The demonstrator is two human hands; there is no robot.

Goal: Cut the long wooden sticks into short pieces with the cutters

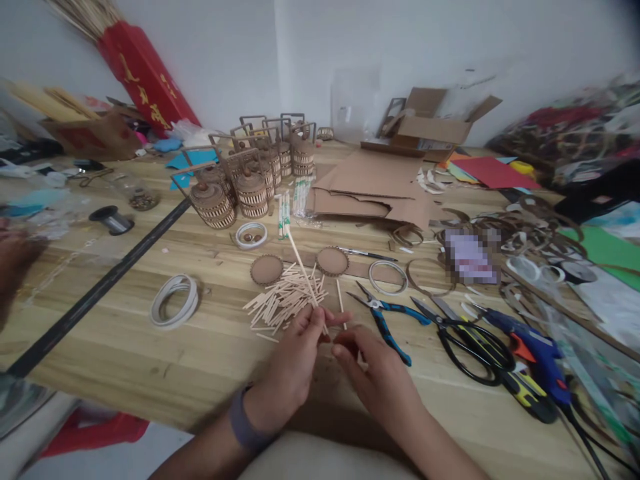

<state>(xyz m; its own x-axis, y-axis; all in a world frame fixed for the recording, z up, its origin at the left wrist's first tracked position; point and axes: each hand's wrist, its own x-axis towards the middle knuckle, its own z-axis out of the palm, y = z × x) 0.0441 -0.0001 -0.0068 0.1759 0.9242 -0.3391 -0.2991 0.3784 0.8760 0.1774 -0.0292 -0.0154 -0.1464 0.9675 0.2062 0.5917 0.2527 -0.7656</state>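
My left hand [295, 353], with a band on its wrist, pinches a long thin wooden stick [303, 267] that slants up and away over the table. Close to the stick's lower end, my right hand [367, 363] has its thumb and fingers drawn together; what lies between them is too small to tell. Another thin stick [341, 300] shows just beyond the right fingers, and I cannot tell whether it is held. Just past my hands lies a pile of short cut sticks [285, 300]. Two round brown discs [267, 269] with raised rims lie behind the pile.
On the right are blue-handled pliers [387, 320], black scissors [467, 347], a utility knife [530, 397] and a blue glue gun [535, 347]. Several small lidded baskets [253, 190] stand behind. A tape roll [174, 301] lies left; another person's hand [17, 257] is at far left.
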